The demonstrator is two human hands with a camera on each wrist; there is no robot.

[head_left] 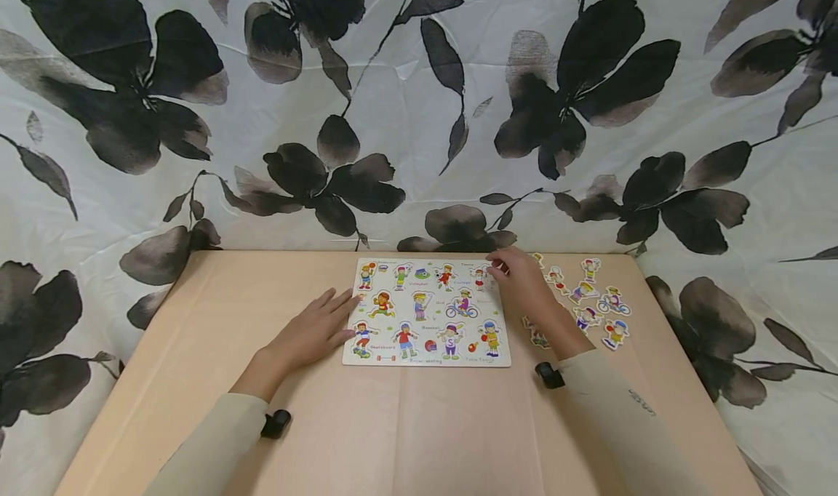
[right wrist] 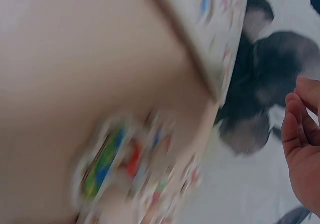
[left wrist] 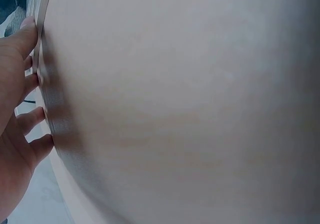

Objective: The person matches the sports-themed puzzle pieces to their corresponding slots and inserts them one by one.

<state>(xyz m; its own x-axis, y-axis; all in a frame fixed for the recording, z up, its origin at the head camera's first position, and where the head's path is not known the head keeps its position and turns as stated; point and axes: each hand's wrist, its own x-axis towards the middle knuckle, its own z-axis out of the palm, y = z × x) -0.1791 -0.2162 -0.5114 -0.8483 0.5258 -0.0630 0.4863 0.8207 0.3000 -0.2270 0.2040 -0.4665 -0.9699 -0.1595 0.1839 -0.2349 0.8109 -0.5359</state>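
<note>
Creased floral fabric [head_left: 406, 96] backs a tan table [head_left: 458, 423], where a rectangular puzzle board [head_left: 402, 316] bears sports figures [head_left: 452, 342], the left hand [head_left: 319, 326] spread against its left edge and the right hand [head_left: 529, 285], near white-bordered cutouts [head_left: 585, 292], with fingertips together at its far-right corner, whatever they pinch indiscernible.

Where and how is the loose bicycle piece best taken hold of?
Probably pinch the bicycle piece by opposite edges, coming from above and its right: it lies flat, with other pieces close on its left.
</note>
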